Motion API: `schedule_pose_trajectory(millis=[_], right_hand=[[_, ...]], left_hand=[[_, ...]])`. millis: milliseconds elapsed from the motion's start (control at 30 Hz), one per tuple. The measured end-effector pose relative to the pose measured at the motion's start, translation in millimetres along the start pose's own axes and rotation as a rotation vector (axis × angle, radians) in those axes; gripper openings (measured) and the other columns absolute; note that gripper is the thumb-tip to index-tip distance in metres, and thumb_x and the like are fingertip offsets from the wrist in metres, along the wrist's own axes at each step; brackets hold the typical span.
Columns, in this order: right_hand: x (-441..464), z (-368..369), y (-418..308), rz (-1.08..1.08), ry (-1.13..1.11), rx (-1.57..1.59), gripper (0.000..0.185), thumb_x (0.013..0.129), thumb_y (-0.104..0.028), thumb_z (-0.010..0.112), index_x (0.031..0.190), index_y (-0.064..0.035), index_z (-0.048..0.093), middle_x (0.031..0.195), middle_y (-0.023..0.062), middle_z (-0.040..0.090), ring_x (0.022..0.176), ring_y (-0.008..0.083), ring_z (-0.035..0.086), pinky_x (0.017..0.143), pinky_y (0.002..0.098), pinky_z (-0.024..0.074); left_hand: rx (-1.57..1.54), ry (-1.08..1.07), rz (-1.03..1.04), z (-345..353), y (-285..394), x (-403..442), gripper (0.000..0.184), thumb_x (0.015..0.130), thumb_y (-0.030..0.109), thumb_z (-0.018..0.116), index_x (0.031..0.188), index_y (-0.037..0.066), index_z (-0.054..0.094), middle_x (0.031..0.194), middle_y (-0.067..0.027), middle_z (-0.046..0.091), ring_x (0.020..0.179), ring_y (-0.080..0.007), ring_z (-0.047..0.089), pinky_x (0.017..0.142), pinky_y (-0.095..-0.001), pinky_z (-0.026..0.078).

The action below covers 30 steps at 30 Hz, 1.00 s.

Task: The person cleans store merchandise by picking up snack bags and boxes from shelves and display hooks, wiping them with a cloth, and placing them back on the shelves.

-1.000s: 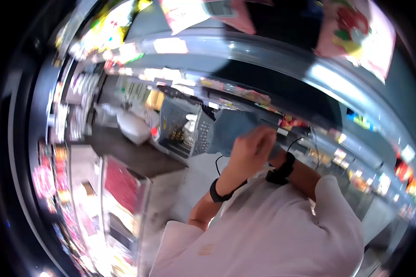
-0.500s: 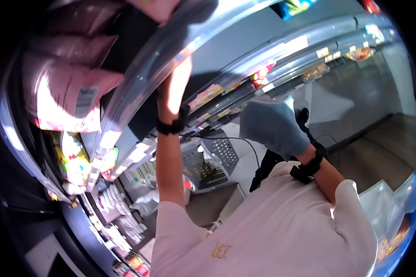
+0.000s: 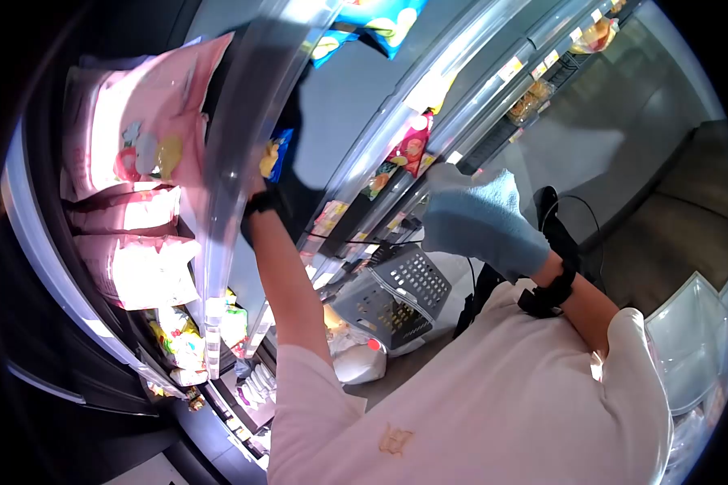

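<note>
My left hand [image 3: 258,186] reaches in behind the clear shelf edge, so its fingers are mostly hidden. Just beyond it is a small blue packet [image 3: 279,154]; whether the hand touches it is not clear. A blue-grey cloth or mitt covers my right hand [image 3: 484,220], hiding the fingers. That hand hovers in front of the lower shelf edges, above and right of a grey perforated basket [image 3: 396,295]. Both wrists wear black straps.
Pink bags [image 3: 150,145] stand on the shelf at the left. Blue-green packets [image 3: 380,20] lie at the top, and a red packet [image 3: 410,145] sits on a lower shelf. A clear bin [image 3: 687,347] is at the right. Thin black cables run between the wrists.
The view has turned along the shelves. My left hand has left the right one and gone into the shelf. My right hand, still covered in the blue-grey material, has moved right.
</note>
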State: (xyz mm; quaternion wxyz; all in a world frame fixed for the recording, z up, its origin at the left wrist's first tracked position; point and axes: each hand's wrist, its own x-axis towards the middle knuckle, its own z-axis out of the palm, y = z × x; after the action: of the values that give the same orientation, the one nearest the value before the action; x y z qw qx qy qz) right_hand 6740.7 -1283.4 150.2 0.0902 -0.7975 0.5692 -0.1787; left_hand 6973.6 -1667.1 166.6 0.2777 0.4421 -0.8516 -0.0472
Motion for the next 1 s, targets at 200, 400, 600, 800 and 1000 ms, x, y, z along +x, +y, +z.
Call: schedule_pose_trajectory(millis=[200, 400, 600, 800, 1000], right_hand=[[-33.9, -0.6, 35.7, 0.091, 0.309, 0.504, 0.024, 0.083, -0.008, 0.061, 0.107, -0.0057, 0.061, 0.100, 0.0091, 0.063, 0.089, 0.0227, 0.062, 0.079, 0.0303, 0.0491], [-38.2, 20.2, 43.3, 0.128, 0.358, 0.733, 0.034, 0.086, -0.006, 0.061, 0.119, -0.0046, 0.058, 0.108, 0.0122, 0.064, 0.095, 0.0263, 0.063, 0.084, 0.0311, 0.0500], [-32.3, 71.7, 17.4, 0.199, 0.407, 0.844, 0.041, 0.088, -0.005, 0.061, 0.129, -0.0037, 0.056, 0.117, 0.0147, 0.063, 0.102, 0.0284, 0.063, 0.087, 0.0322, 0.0509], [5.1, 24.7, -48.6, -0.281, 0.542, 0.354, 0.037, 0.087, -0.009, 0.063, 0.123, -0.0065, 0.060, 0.116, 0.0131, 0.063, 0.105, 0.0294, 0.061, 0.089, 0.0373, 0.0508], [21.9, 40.4, -132.2, -0.192, 0.277, 1.160, 0.044, 0.079, -0.017, 0.071, 0.120, -0.0056, 0.062, 0.122, 0.0164, 0.061, 0.115, 0.0334, 0.056, 0.099, 0.0441, 0.0438]], left_hand=[[-0.418, 0.030, -0.269, -51.0, 63.7, -72.1, 0.049, 0.084, 0.017, 0.073, 0.127, 0.002, 0.055, 0.118, -0.0121, 0.062, 0.108, -0.0248, 0.060, 0.098, -0.0359, 0.043], [-0.684, -0.087, -0.594, -82.2, 140.7, -154.1, 0.067, 0.075, 0.010, 0.080, 0.133, 0.001, 0.048, 0.119, -0.0110, 0.061, 0.109, -0.0218, 0.058, 0.097, -0.0329, 0.045], [-1.013, 0.003, -0.796, -106.4, 216.1, -246.9, 0.051, 0.087, 0.015, 0.067, 0.132, 0.001, 0.048, 0.120, -0.0100, 0.060, 0.110, -0.0206, 0.059, 0.098, -0.0330, 0.047], [-1.316, 0.138, -0.691, -124.1, 260.5, -291.4, 0.051, 0.091, 0.022, 0.063, 0.134, 0.000, 0.046, 0.127, -0.0102, 0.056, 0.112, -0.0196, 0.059, 0.098, -0.0316, 0.046], [-1.351, 0.203, -0.761, -137.7, 199.8, -301.4, 0.055, 0.086, 0.020, 0.069, 0.133, 0.003, 0.047, 0.119, -0.0110, 0.060, 0.106, -0.0224, 0.062, 0.090, -0.0337, 0.053]])
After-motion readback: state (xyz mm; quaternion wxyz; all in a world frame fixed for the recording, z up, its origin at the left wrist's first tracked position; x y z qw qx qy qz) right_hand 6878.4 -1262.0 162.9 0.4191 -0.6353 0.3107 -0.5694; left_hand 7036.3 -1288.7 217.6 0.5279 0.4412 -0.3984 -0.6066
